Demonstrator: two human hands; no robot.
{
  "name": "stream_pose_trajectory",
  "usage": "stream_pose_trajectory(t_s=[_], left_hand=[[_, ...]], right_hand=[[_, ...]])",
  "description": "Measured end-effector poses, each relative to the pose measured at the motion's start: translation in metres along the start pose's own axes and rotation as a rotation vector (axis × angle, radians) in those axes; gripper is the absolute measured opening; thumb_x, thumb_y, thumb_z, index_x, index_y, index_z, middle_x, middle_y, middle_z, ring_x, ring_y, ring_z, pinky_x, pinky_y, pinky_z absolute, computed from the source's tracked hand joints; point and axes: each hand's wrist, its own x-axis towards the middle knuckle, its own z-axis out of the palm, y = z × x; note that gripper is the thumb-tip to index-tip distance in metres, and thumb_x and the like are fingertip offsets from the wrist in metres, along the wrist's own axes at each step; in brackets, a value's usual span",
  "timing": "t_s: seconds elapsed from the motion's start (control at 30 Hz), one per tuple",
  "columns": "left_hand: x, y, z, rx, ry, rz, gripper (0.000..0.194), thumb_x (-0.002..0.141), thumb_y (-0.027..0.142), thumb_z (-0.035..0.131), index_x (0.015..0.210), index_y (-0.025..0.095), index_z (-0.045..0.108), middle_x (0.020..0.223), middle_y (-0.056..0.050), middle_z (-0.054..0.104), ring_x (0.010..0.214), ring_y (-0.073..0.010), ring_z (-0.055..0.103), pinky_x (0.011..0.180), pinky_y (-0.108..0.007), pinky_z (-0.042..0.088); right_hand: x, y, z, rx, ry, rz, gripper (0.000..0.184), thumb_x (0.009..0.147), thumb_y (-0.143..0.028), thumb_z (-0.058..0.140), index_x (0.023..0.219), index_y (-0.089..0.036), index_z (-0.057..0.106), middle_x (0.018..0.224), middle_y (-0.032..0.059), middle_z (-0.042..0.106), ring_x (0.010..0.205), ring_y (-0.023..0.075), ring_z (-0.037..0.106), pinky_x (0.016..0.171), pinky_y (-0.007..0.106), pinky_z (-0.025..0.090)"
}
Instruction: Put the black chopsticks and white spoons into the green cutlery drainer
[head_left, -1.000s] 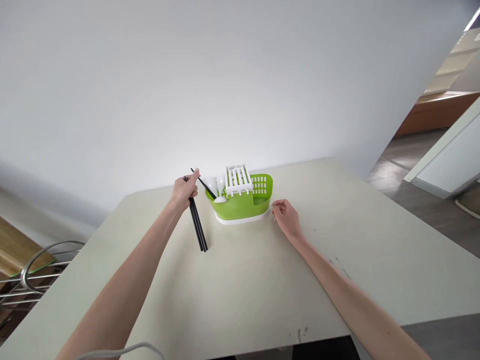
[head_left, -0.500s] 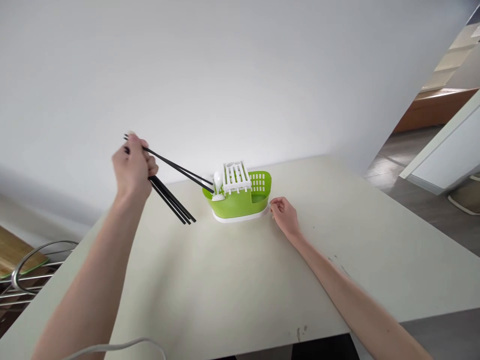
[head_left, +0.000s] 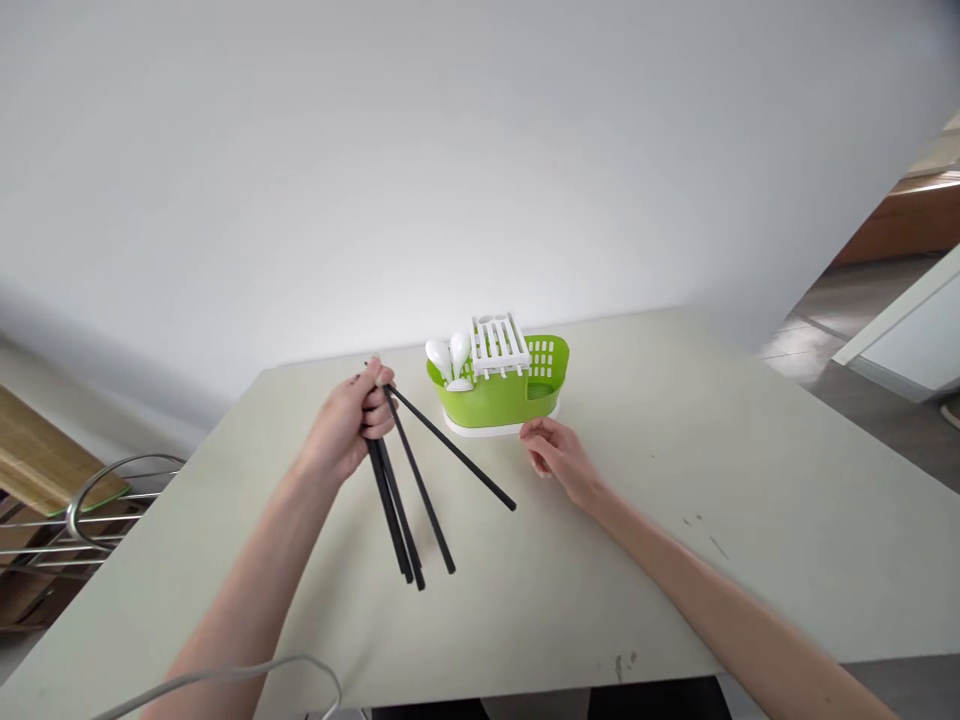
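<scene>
My left hand [head_left: 346, 424] is closed around the upper ends of several black chopsticks [head_left: 411, 487], which fan out downward over the table. A green cutlery holder [head_left: 498, 397] with a white base and a white slotted insert [head_left: 498, 344] stands at the far middle of the table. Two white spoons [head_left: 448, 357] stick up from its left compartment. My right hand [head_left: 553, 458] rests on the table just in front of the holder's right end, its fingers curled, with nothing visible in them.
The pale table [head_left: 675, 520] runs to a white wall behind. A metal wire rack [head_left: 82, 520] and a wooden board [head_left: 45, 455] sit left of the table. A white cable [head_left: 225, 680] lies at the near edge. Open floor lies to the right.
My left hand drew the last chopsticks out of the holder, swung up and left, then came down toward me with the whole bunch. My right hand slid slightly along the holder's front.
</scene>
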Motion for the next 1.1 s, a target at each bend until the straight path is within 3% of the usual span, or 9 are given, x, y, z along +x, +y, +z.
stream_pose_trajectory(t_s=[0.1,0.17,0.27,0.33,0.5,0.7,0.87,0.97,1.1], left_hand=[[0.003,-0.025,0.010,-0.048,-0.011,-0.062,0.045,0.089,0.050,0.078,0.074,0.020,0.048,0.059,0.012,0.014,0.042,-0.0030,0.011,0.032,-0.013,0.016],[0.005,-0.038,0.018,-0.082,-0.028,-0.074,0.047,0.085,0.051,0.081,0.075,0.019,0.048,0.059,0.013,0.015,0.042,-0.0025,0.011,0.033,-0.013,0.016],[0.008,-0.056,0.031,-0.130,-0.023,-0.068,0.048,0.081,0.051,0.085,0.076,0.019,0.049,0.060,0.013,0.016,0.042,-0.0020,0.012,0.033,-0.013,0.017],[0.009,-0.067,0.038,-0.152,0.007,-0.067,0.048,0.080,0.051,0.086,0.076,0.019,0.050,0.060,0.013,0.016,0.042,-0.0019,0.013,0.033,-0.013,0.017],[0.012,-0.086,0.046,-0.188,0.140,-0.053,0.048,0.079,0.051,0.087,0.076,0.018,0.052,0.057,0.013,0.019,0.043,-0.0020,0.015,0.034,-0.013,0.018],[0.017,-0.095,0.047,-0.222,0.186,-0.032,0.046,0.080,0.052,0.086,0.079,0.017,0.056,0.057,0.013,0.021,0.044,-0.0027,0.018,0.035,-0.014,0.022],[0.016,-0.101,0.042,-0.185,0.173,0.012,0.048,0.078,0.059,0.085,0.080,0.018,0.061,0.057,0.011,0.025,0.047,-0.0053,0.029,0.043,-0.017,0.033],[0.016,-0.105,0.036,-0.099,0.231,0.053,0.053,0.074,0.067,0.083,0.082,0.018,0.067,0.060,0.006,0.044,0.057,-0.0092,0.047,0.054,-0.021,0.043],[0.012,-0.110,0.035,-0.117,0.273,0.042,0.055,0.071,0.068,0.085,0.087,0.017,0.072,0.079,-0.001,0.067,0.079,-0.0142,0.065,0.072,-0.024,0.052]], right_hand=[[-0.009,-0.004,0.011,0.217,-0.314,0.115,0.025,0.090,-0.045,0.070,0.096,-0.021,0.066,0.076,-0.0011,0.066,0.062,0.0127,0.057,0.056,0.026,0.043],[-0.015,-0.007,0.017,0.355,-0.533,0.181,0.040,0.092,-0.055,0.071,0.113,-0.021,0.069,0.106,0.0071,0.073,0.087,0.0178,0.068,0.075,0.031,0.054],[-0.022,-0.010,0.023,0.489,-0.822,0.295,0.064,0.090,-0.066,0.071,0.138,-0.024,0.062,0.140,0.0136,0.065,0.124,0.0274,0.065,0.106,0.046,0.049],[-0.025,-0.013,0.022,0.500,-0.917,0.357,0.070,0.089,-0.063,0.074,0.146,-0.027,0.056,0.146,0.0144,0.062,0.133,0.0299,0.060,0.111,0.049,0.045],[-0.028,-0.018,0.017,0.477,-0.917,0.379,0.063,0.089,-0.051,0.080,0.142,-0.026,0.057,0.142,0.0155,0.063,0.131,0.0299,0.063,0.107,0.049,0.049],[-0.028,-0.016,0.020,0.407,-0.855,0.449,0.048,0.088,-0.045,0.083,0.123,-0.021,0.061,0.101,0.0033,0.065,0.084,0.0170,0.069,0.078,0.037,0.060],[-0.024,-0.019,0.017,0.357,-0.797,0.496,0.036,0.094,-0.049,0.074,0.114,-0.023,0.059,0.078,-0.0071,0.044,0.053,0.0052,0.037,0.043,0.017,0.033],[-0.023,-0.021,0.015,0.308,-0.743,0.468,0.032,0.096,-0.050,0.071,0.108,-0.022,0.059,0.076,-0.0078,0.037,0.052,0.0052,0.025,0.039,0.017,0.018],[-0.022,-0.018,0.016,0.302,-0.741,0.469,0.035,0.095,-0.053,0.070,0.107,-0.023,0.058,0.075,-0.0081,0.034,0.052,0.0057,0.022,0.039,0.018,0.014]])
